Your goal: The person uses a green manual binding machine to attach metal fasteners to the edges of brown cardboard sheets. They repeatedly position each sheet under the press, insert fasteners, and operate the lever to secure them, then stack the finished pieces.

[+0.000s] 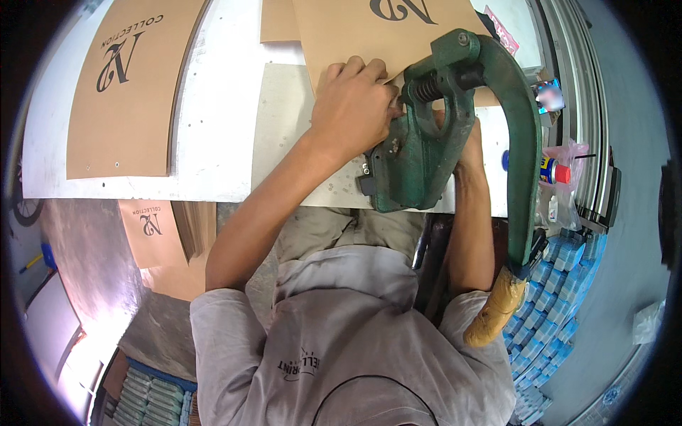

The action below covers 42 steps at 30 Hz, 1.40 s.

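Note:
A green hand-lever eyelet press (426, 156) stands at the near edge of the white table. Its long lever curves down toward me and ends in a grip wrapped in yellow (494, 312). My left hand (355, 103) is left of the press head, fingers curled and closed on the near edge of a flat brown paper bag (341, 42). That bag reaches from the press toward the far side and bears a dark printed logo. My right hand (469, 142) is behind the press on its right side; the press body hides most of its fingers.
A stack of flat brown bags (135, 92), with two small holes near its near edge, lies at the left. More bags (156, 234) stand below the table. A blue spray can (554, 170) with a red cap sits at the right, beside plastic wrap. Blue bundles (554, 298) are piled lower right.

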Tool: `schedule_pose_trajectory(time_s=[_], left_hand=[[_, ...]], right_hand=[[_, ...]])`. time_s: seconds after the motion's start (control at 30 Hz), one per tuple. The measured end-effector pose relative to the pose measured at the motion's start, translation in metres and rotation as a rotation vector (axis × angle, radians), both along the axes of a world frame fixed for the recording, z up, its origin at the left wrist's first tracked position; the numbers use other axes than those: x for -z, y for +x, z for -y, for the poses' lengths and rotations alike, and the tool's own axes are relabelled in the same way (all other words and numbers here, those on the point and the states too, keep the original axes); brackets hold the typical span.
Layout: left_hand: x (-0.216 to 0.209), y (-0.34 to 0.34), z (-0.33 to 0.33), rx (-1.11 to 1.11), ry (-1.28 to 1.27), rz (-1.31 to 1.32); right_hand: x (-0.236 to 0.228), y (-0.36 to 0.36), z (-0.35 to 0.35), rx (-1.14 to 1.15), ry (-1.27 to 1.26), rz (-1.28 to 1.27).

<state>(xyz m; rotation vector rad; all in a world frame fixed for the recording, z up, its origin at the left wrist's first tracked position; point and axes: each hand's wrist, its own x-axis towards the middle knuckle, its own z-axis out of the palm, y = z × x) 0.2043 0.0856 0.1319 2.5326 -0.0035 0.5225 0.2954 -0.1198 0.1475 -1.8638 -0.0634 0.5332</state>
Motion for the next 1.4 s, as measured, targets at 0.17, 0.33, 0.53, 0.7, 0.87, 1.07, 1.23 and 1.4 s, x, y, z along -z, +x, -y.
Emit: schedule_pose_trajectory(time_s=[0.17, 0.33, 0.53, 0.7, 0.87, 1.07, 1.23, 1.4], left_hand=[[-0.001, -0.005, -0.004, -0.048, 0.063, -0.049], [0.0, -0.001, 0.001, -0.014, 0.028, -0.024], [-0.002, -0.005, -0.005, 0.021, 0.138, -0.008], [-0.005, 0.005, -0.044, -0.002, 0.27, 0.025], [-0.023, 0.023, -0.06, -0.096, -0.178, 0.45], [-0.087, 0.022, -0.047, -0.511, -0.969, 0.916], [-0.033, 0.038, -0.044, -0.683, -0.918, 0.867], [0.025, 0.035, -0.022, -0.663, -1.429, 0.452]], right_hand=[[-0.133, -0.038, 0.023, -0.07, -0.352, 0.504], [-0.136, -0.113, 0.015, -0.742, -0.567, 1.077], [-0.135, -0.106, 0.018, -0.939, -0.214, 0.946], [-0.113, -0.063, 0.041, -0.221, 0.35, 0.575], [0.02, -0.008, 0.095, -0.192, -0.457, 0.608], [0.012, -0.012, 0.076, -0.32, -0.401, 0.674], [0.035, -0.011, 0.073, -0.144, -0.357, 0.549], [0.082, -0.001, 0.093, -0.131, -0.197, 0.625]])
